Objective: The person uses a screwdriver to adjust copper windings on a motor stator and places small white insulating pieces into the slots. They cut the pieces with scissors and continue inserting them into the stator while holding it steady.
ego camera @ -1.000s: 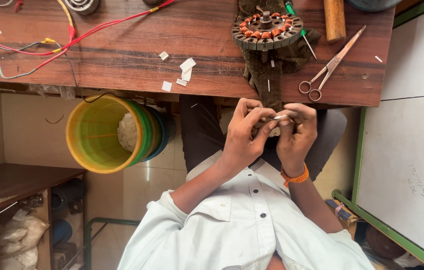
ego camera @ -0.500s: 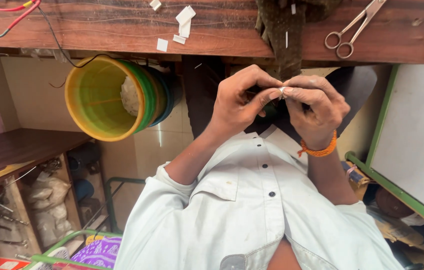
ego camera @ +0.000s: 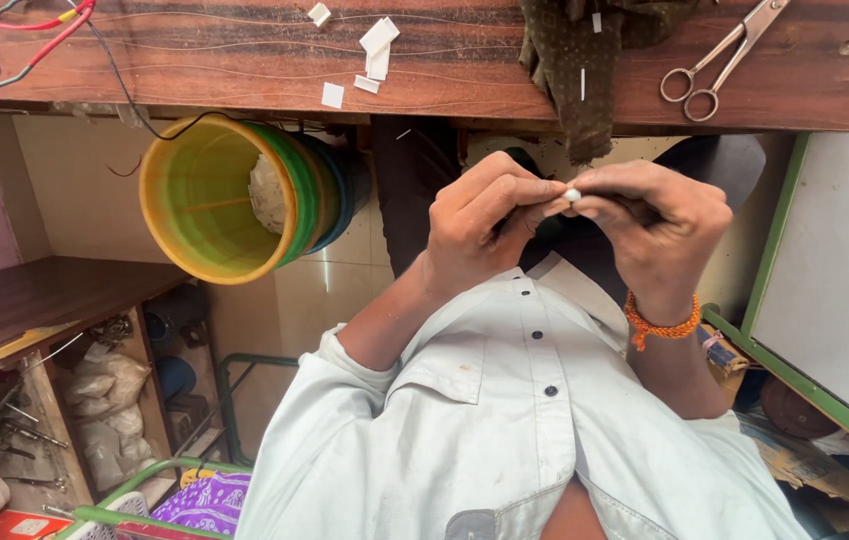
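In the head view, a small white piece (ego camera: 572, 195) is pinched between the fingertips of the left hand (ego camera: 485, 225) and the right hand (ego camera: 660, 235), held together just above the lap. The piece could probably slip and drop to the floor, since only its tip is gripped. It looks tiny, white and rounded; its full shape is hidden. Beyond the hands, scissors (ego camera: 720, 58) and paper scraps (ego camera: 377, 45) lie on the table (ego camera: 195, 60); a yellow bucket (ego camera: 215, 200) sits left of them.
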Action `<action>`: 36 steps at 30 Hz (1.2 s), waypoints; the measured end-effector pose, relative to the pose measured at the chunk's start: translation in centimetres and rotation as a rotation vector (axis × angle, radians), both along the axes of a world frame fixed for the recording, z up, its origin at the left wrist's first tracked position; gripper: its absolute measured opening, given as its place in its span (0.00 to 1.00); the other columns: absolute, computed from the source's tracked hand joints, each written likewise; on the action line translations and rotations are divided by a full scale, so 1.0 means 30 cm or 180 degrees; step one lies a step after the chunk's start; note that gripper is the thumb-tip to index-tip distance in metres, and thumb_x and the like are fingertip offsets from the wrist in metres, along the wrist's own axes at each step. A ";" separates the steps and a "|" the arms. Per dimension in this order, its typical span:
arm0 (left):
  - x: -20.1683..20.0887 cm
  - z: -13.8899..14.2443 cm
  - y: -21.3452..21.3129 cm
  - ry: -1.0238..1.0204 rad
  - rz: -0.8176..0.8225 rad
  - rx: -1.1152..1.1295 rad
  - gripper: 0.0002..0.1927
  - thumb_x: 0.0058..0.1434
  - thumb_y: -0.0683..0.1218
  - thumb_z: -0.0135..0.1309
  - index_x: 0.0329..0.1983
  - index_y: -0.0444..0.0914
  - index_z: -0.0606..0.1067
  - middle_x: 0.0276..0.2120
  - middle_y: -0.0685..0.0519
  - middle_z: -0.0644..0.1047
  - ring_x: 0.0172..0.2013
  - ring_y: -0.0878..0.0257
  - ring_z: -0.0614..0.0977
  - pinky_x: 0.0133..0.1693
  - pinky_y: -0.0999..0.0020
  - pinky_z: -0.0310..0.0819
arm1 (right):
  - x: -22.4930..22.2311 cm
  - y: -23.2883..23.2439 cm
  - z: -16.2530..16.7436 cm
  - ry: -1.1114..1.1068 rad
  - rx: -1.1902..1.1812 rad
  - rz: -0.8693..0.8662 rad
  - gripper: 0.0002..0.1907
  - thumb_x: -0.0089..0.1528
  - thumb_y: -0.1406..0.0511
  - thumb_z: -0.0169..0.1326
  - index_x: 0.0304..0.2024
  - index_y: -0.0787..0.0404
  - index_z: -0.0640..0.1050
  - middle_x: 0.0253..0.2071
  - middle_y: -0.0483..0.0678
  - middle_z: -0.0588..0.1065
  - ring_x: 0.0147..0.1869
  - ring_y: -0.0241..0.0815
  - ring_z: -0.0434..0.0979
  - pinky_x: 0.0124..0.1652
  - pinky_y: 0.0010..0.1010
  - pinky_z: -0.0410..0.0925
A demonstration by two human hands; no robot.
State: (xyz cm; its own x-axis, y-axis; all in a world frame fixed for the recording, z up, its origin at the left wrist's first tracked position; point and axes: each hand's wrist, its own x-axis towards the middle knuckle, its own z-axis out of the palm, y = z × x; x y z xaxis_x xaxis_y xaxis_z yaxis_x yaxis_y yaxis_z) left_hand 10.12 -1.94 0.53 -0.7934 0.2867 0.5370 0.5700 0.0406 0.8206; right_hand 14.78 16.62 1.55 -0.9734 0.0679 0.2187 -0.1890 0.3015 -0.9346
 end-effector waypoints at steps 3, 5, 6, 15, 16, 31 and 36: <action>-0.009 -0.008 -0.011 0.0121 0.0079 -0.0188 0.10 0.62 0.34 0.65 0.44 0.33 0.78 0.35 0.50 0.79 0.34 0.62 0.81 0.34 0.69 0.76 | -0.002 -0.015 -0.027 -0.0089 0.0010 -0.0095 0.10 0.67 0.66 0.65 0.46 0.67 0.82 0.38 0.50 0.82 0.39 0.34 0.83 0.38 0.19 0.75; -0.010 -0.007 -0.016 0.0151 0.0137 -0.0276 0.10 0.61 0.34 0.66 0.44 0.33 0.78 0.34 0.49 0.79 0.34 0.61 0.81 0.33 0.69 0.76 | -0.011 -0.039 -0.048 -0.0013 -0.0049 -0.0137 0.10 0.68 0.66 0.64 0.46 0.67 0.81 0.39 0.50 0.81 0.38 0.34 0.83 0.38 0.19 0.75; -0.010 -0.004 -0.016 0.0131 0.0150 -0.0331 0.10 0.61 0.34 0.65 0.44 0.32 0.78 0.35 0.49 0.79 0.34 0.60 0.81 0.34 0.68 0.76 | -0.017 -0.055 -0.057 0.0044 -0.0084 -0.0175 0.09 0.69 0.66 0.63 0.46 0.67 0.80 0.40 0.49 0.81 0.38 0.34 0.82 0.38 0.19 0.75; -0.065 0.081 -0.033 0.0180 0.0328 -0.0344 0.10 0.61 0.38 0.67 0.43 0.37 0.79 0.37 0.55 0.80 0.38 0.57 0.81 0.40 0.67 0.77 | -0.076 -0.011 -0.063 0.0807 -0.0017 -0.0176 0.09 0.72 0.64 0.56 0.44 0.64 0.75 0.38 0.49 0.80 0.42 0.37 0.82 0.41 0.24 0.74; -0.094 0.080 -0.044 0.0286 0.0472 -0.0504 0.10 0.62 0.38 0.67 0.43 0.38 0.79 0.37 0.55 0.81 0.39 0.57 0.81 0.41 0.65 0.77 | -0.106 0.031 -0.058 0.0870 0.0191 -0.0186 0.10 0.73 0.62 0.55 0.44 0.64 0.75 0.37 0.49 0.80 0.42 0.38 0.84 0.43 0.26 0.74; -0.354 -0.060 -0.025 0.0573 0.0813 -0.1257 0.29 0.60 0.42 0.67 0.64 0.44 0.70 0.61 0.48 0.68 0.62 0.47 0.68 0.65 0.55 0.66 | -0.605 0.269 -0.103 0.0069 0.2898 -0.0259 0.28 0.56 0.77 0.60 0.60 0.63 0.77 0.48 0.57 0.77 0.51 0.60 0.78 0.46 0.50 0.71; -0.469 -0.105 0.018 0.0870 0.0461 -0.1162 0.29 0.61 0.45 0.69 0.63 0.45 0.71 0.61 0.52 0.70 0.67 0.50 0.68 0.68 0.53 0.64 | -0.462 0.375 0.007 0.0095 0.1504 -0.0480 0.12 0.67 0.69 0.67 0.52 0.63 0.80 0.49 0.52 0.78 0.49 0.44 0.80 0.47 0.38 0.74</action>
